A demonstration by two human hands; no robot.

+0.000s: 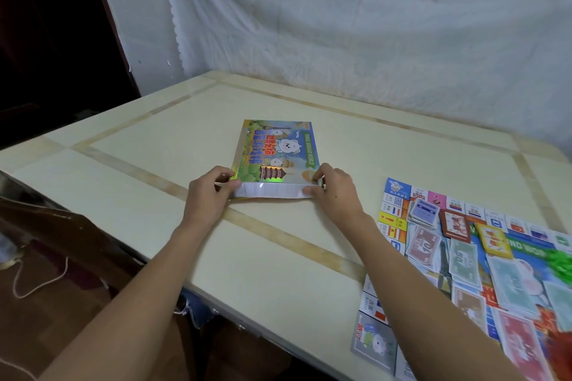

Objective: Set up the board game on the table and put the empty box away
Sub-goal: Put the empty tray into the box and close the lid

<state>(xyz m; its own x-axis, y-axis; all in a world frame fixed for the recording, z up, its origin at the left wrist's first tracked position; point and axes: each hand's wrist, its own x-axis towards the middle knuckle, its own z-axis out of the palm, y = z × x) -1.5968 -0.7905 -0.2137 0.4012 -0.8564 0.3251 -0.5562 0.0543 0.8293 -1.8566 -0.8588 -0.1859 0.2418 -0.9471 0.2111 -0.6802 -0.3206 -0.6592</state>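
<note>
The colourful game box (275, 151) lies flat in the middle of the cream table (139, 164), its white end flap (269, 189) facing me. My left hand (210, 192) pinches the flap's left corner and my right hand (334, 189) pinches its right corner. At the right the game board (399, 204) is spread open. On it lie stacks of paper money (464, 260), a blue card pile (424, 210), a red card deck (455, 226) and a yellow card deck (493, 240).
A white cloth (340, 25) hangs on the wall behind the table. A dark wooden chair (62, 235) stands at the table's left front edge, with a white cable (37, 281) on the floor. Green pieces (560, 263) sit at the board's right edge.
</note>
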